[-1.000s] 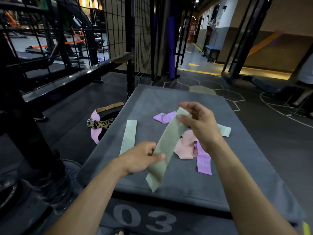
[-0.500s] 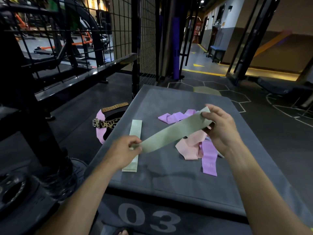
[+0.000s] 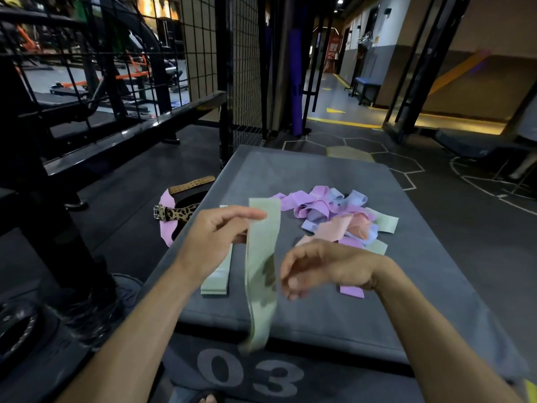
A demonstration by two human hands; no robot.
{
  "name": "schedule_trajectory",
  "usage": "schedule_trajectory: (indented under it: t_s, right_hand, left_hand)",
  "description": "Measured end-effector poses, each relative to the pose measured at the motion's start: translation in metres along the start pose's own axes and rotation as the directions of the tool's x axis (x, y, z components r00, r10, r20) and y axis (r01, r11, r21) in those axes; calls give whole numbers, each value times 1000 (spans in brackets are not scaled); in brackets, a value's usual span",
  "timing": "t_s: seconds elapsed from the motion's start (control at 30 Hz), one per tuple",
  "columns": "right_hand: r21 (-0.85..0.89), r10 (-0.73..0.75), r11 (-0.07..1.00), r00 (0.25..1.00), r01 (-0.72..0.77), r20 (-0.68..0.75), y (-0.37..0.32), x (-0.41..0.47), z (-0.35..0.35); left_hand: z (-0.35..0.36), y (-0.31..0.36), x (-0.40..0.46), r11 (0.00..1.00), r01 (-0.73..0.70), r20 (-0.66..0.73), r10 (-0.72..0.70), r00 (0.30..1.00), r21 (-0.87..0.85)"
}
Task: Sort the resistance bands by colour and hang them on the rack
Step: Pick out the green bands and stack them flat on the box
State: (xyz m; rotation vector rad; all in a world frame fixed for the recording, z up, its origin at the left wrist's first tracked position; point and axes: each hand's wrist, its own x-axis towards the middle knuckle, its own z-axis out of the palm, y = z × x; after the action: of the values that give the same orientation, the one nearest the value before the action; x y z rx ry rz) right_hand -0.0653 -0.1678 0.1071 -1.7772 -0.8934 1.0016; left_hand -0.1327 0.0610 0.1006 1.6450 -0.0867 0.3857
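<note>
My left hand [image 3: 215, 237] pinches the top end of a pale green resistance band [image 3: 261, 257], which hangs straight down with its blurred lower end over the box's front edge. Beside the band's middle is my right hand [image 3: 325, 266], fingers loosely curled and holding nothing. A second green band [image 3: 216, 282] lies flat on the grey padded box [image 3: 305, 170], partly under my left hand. A mixed pile of purple, blue, pink and green bands [image 3: 334, 219] sits behind my right hand.
The box front reads "03" [image 3: 252, 376]. A leopard-print and pink lifting belt [image 3: 174, 212] lies on the floor to the left. A black steel frame [image 3: 130, 132] and wire mesh panel [image 3: 244, 68] stand at left and behind. A weight plate [image 3: 14, 330] lies bottom left.
The green band was stretched between both hands; now my right hand has let go and dropped lower, my left hand has risen, and the band swings down from it.
</note>
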Motion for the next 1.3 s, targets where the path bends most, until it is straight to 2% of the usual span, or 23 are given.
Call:
schedule_trajectory:
  t_s: [0.03,0.1,0.17,0.37,0.47,0.53,0.67,0.8,0.9,0.97,1.1,1.2,1.3]
  right_hand:
    - [42,6,999,987,0,-163,-2,1,-2]
    - [157,42,987,887,34,-460,-3,6,-4]
    - [138,-3,984,793,109,-609,-5,13,-3]
    - [-61,-232,961,665,271,-710,-11,28,5]
    - [-209,-376,919,580,335,-722,-18,33,6]
    - [-279,-451,885,534,373,-715,-25,34,9]
    - [-403,-556,823,422,401,-715,-44,34,10]
    - [-433,-595,785,347,442,-725,-70,32,10]
    - [-461,-624,762,324,455,-711,-87,40,3]
    - [-445,-601,780,331,440,-727,-93,55,-8]
    - [-349,-476,863,360,364,-802,-83,107,-36]
    - [-234,-362,916,416,327,-834,-57,156,-56]
    - [-103,-241,948,465,302,-852,-32,203,-71]
  left_hand:
    - [2,-1,-1,1000,-10,36,9,999,25]
    - [4,-4,-4,997,-33,83,27,996,75]
    - [6,-8,-3,993,-43,109,31,994,111]
    - [7,-15,1,989,-67,121,51,991,132]
    - [5,-19,3,998,-16,140,8,990,57]
    - [2,-21,2,997,47,205,-58,977,57]
    - [-12,-43,-5,964,151,395,-229,890,218]
    - [-18,-64,-15,880,77,439,-308,844,470]
    - [-17,-66,-18,857,106,440,-361,822,505]
    - [-20,-68,-19,871,201,434,-408,803,448]
    - [-37,-76,-16,853,446,286,-513,809,270]
    - [-58,-84,-10,817,497,149,-552,820,292]
    - [-76,-87,-2,788,533,90,-582,808,306]
